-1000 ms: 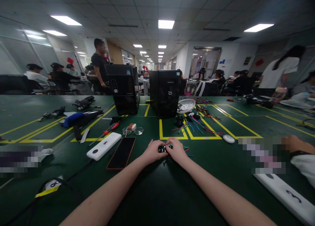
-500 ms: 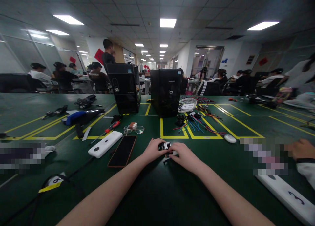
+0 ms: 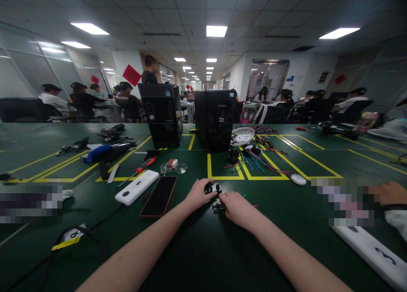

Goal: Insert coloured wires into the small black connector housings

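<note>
Near the middle of the green table, my left hand (image 3: pixel 199 193) is closed around a small black-and-white part (image 3: pixel 217 188), which shows between thumb and fingers. My right hand (image 3: pixel 237 207) meets it from the right, fingers curled and pressed together at the part's edge; what they pinch is hidden. Some small dark pieces with wires (image 3: pixel 218 207) lie under my right hand, and a green wire tip and a red one stick out on its far side. Left of my hands lies a dark phone (image 3: pixel 159 196) in a brown-edged case.
Two black computer towers (image 3: pixel 161 118) stand ahead. Beyond my right hand are coloured cables (image 3: pixel 252 160), a white basket (image 3: pixel 242 136) and a white oval object (image 3: pixel 298 179). Leftward lie glasses (image 3: pixel 181 169), a red-handled screwdriver (image 3: pixel 146 165) and a white power bank (image 3: pixel 136 187). Another person's hand (image 3: pixel 389 193) is at right.
My right hand has shifted slightly down and its fingers have curled in more. More of the black-and-white part and the wires beneath now shows. The left hand stays on the part.
</note>
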Demonstrator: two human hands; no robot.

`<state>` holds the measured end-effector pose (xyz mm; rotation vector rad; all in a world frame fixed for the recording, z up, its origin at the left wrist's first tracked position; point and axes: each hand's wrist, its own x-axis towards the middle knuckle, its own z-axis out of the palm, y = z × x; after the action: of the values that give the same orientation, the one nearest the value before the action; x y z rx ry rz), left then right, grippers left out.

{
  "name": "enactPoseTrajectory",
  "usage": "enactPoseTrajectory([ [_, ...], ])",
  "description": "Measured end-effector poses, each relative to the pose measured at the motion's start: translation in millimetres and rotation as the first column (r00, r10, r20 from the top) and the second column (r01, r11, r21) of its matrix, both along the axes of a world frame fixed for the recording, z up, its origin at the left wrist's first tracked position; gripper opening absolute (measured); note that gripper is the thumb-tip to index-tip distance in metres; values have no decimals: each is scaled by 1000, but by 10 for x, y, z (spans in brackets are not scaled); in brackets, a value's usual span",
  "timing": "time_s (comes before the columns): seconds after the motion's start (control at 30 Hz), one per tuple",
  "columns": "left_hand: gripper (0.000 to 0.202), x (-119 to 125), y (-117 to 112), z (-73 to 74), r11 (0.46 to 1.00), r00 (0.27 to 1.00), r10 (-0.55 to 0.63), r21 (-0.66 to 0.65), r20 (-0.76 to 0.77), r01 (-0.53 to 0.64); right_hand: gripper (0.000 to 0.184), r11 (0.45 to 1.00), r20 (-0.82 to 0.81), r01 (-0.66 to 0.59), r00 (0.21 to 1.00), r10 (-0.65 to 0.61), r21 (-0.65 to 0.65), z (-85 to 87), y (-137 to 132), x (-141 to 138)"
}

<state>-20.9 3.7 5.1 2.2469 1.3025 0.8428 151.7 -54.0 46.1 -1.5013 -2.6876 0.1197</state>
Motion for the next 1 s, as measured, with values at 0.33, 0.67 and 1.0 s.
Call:
enactPoseTrajectory([
  [0.33, 35, -4, 5, 18, 999, 1000, 12, 44, 7, -12, 29, 997, -61, 75, 995, -75, -2, -121, 33, -19],
  [0.67, 64, -24, -70, 56, 973, 973, -229, 6, 32, 229, 35, 958, -118, 285, 953, -280, 35, -58, 233, 246],
  [1.0, 51, -2, -109, 113, 984, 984, -176, -40, -3, 176, 35, 564, 80, 817, 575, -814, -122, 81, 554, 1612],
])
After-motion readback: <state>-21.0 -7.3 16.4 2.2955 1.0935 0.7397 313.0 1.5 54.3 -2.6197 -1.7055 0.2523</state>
